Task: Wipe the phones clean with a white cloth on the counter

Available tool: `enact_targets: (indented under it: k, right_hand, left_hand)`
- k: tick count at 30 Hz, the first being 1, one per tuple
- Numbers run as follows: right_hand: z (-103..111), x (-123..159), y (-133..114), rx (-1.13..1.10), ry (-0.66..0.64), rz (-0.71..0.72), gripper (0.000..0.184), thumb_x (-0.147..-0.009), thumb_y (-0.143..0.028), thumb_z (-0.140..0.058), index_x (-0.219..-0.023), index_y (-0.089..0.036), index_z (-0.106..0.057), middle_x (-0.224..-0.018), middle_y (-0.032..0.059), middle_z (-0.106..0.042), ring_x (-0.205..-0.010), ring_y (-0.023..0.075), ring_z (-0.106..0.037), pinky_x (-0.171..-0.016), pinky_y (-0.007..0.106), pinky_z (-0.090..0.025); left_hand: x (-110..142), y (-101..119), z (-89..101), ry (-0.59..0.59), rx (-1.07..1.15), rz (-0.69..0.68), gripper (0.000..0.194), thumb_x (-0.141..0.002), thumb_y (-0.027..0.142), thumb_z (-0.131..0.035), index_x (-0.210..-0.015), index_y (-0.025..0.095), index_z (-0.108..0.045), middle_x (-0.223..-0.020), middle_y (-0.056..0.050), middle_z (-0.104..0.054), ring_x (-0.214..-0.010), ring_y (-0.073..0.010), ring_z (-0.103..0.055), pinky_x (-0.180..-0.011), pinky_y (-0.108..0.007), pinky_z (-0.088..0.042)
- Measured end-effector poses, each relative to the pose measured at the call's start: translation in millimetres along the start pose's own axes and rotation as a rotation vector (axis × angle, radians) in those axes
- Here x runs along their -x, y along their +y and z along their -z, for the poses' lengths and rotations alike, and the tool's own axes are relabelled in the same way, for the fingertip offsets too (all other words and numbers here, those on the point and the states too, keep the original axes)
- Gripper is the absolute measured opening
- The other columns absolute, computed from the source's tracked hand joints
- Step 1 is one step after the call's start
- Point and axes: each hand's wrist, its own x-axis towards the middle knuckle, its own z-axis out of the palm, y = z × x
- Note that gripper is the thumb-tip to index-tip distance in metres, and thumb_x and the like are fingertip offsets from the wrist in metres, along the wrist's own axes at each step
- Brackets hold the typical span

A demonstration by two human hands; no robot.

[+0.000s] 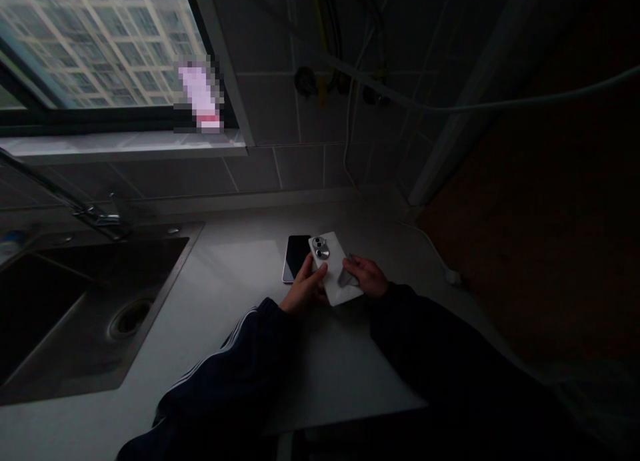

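My left hand [307, 285] grips a white smartphone [331, 264] by its left edge, thumb on the back. The phone is held tilted above the counter, its round camera module at the upper left. My right hand [367, 276] is closed on a small grey cloth [346, 277], pressed against the lower right of the phone's back. The cloth is dim, and most of it is hidden by the fingers. A second smartphone [295, 255] lies on the counter just behind my left hand, dark screen up, partly covered by the hand and the white phone.
The white counter [235, 274] runs under both hands. To the left is a steel sink [165, 284] with a faucet [100, 217]. A white cable [430, 237] trails over the counter's right side to a plug [453, 276]. Another cable [450, 109] hangs across above.
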Motion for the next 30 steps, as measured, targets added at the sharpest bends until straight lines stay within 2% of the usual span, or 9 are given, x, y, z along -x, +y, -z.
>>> enact_targets:
  k: [3, 6, 10, 13, 16, 20, 23, 27, 30]
  right_hand:
    - [1.1, -3.1, 8.0, 0.030, 0.040, 0.035, 0.057, -0.069, -0.070, -0.074, -0.089, -0.017, -0.075, -0.080, 0.0064, -0.078, -0.070, 0.0226, -0.073, -0.068, 0.034, -0.059]
    - [-0.2, -2.1, 11.2, 0.092, 0.079, 0.117, 0.063, -0.071, -0.071, -0.074, -0.110, -0.021, -0.076, -0.102, 0.0066, -0.080, -0.101, 0.0280, -0.073, -0.095, 0.043, -0.056]
    - [-4.9, 0.4, 12.8, 0.197, 0.059, 0.213, 0.072, -0.083, -0.075, -0.060, -0.129, -0.021, -0.070, -0.134, 0.0093, -0.069, -0.131, 0.0314, -0.060, -0.115, 0.052, -0.041]
    - [-10.4, 5.5, 14.0, 0.327, 0.019, 0.296, 0.072, -0.091, -0.074, -0.050, -0.138, -0.021, -0.064, -0.155, 0.0114, -0.049, -0.149, 0.0317, -0.039, -0.123, 0.054, -0.030]
    - [-17.6, 15.0, 15.9, 0.567, -0.069, 0.415, 0.068, -0.098, -0.067, -0.042, -0.147, -0.023, -0.054, -0.163, 0.0095, -0.036, -0.156, 0.0300, -0.015, -0.126, 0.056, -0.018]
    - [-26.9, 28.5, 19.9, 0.865, -0.210, 0.583, 0.072, -0.101, -0.063, -0.039, -0.160, -0.023, -0.031, -0.167, 0.0104, -0.025, -0.157, 0.0334, -0.011, -0.125, 0.064, -0.012]
    - [-28.8, 32.5, 21.0, 1.038, -0.258, 0.645, 0.081, -0.100, -0.068, -0.036, -0.163, -0.023, -0.012, -0.170, 0.0114, -0.009, -0.157, 0.0356, -0.006, -0.122, 0.069, -0.013]
    - [-20.7, 26.6, 16.3, 1.186, -0.153, 0.631, 0.084, -0.100, -0.068, -0.033, -0.163, -0.024, -0.001, -0.170, 0.0121, 0.000, -0.157, 0.0367, 0.003, -0.119, 0.071, -0.013]
    - [-11.9, 19.5, 11.8, 1.218, -0.007, 0.594, 0.081, -0.102, -0.063, -0.035, -0.163, -0.026, 0.002, -0.170, 0.0117, 0.005, -0.157, 0.0374, 0.005, -0.119, 0.072, -0.013]
  left_hand:
    - [0.2, -1.4, 0.0, -0.037, 0.003, 0.028, 0.088, -0.079, 0.039, -0.080, -0.152, 0.042, -0.030, -0.114, -0.004, -0.071, -0.071, -0.0193, -0.073, -0.053, -0.027, -0.057]
    - [-0.3, -2.7, -1.8, -0.024, -0.004, -0.047, 0.090, -0.078, 0.031, -0.079, -0.153, 0.039, -0.031, -0.120, -0.004, -0.069, -0.080, -0.0209, -0.073, -0.060, -0.029, -0.058]
    - [-1.0, -2.0, -2.6, 0.048, 0.034, -0.139, 0.082, -0.074, 0.019, -0.073, -0.149, 0.029, -0.040, -0.116, -0.005, -0.069, -0.088, -0.0210, -0.069, -0.067, -0.028, -0.058]
    - [-0.8, -1.2, 0.1, 0.000, 0.046, -0.106, 0.078, -0.077, 0.022, -0.068, -0.149, 0.031, -0.040, -0.119, -0.006, -0.068, -0.085, -0.0216, -0.069, -0.058, -0.026, -0.056]
    - [-1.4, -2.3, 2.6, -0.048, 0.114, -0.062, 0.073, -0.083, 0.035, -0.068, -0.150, 0.029, -0.041, -0.127, -0.008, -0.068, -0.091, -0.0244, -0.071, -0.064, -0.031, -0.059]
    - [-2.3, -2.6, 1.6, -0.046, 0.195, 0.001, 0.071, -0.095, 0.063, -0.049, -0.144, 0.012, -0.052, -0.128, -0.017, -0.069, -0.118, -0.0304, -0.066, -0.099, -0.040, -0.054]
    - [-1.0, 0.9, -1.7, -0.069, 0.252, 0.063, 0.076, -0.098, 0.067, -0.034, -0.146, 0.010, -0.052, -0.129, -0.017, -0.069, -0.129, -0.0298, -0.060, -0.112, -0.041, -0.045]
    - [2.6, 4.5, -6.1, -0.083, 0.289, 0.103, 0.064, -0.106, 0.052, -0.023, -0.152, 0.013, -0.047, -0.134, -0.012, -0.068, -0.132, -0.0226, -0.059, -0.115, -0.033, -0.040]
    - [5.2, 3.2, -6.8, -0.082, 0.239, 0.221, 0.059, -0.107, 0.046, -0.027, -0.152, 0.014, -0.047, -0.129, -0.013, -0.071, -0.122, -0.0248, -0.066, -0.109, -0.035, -0.046]
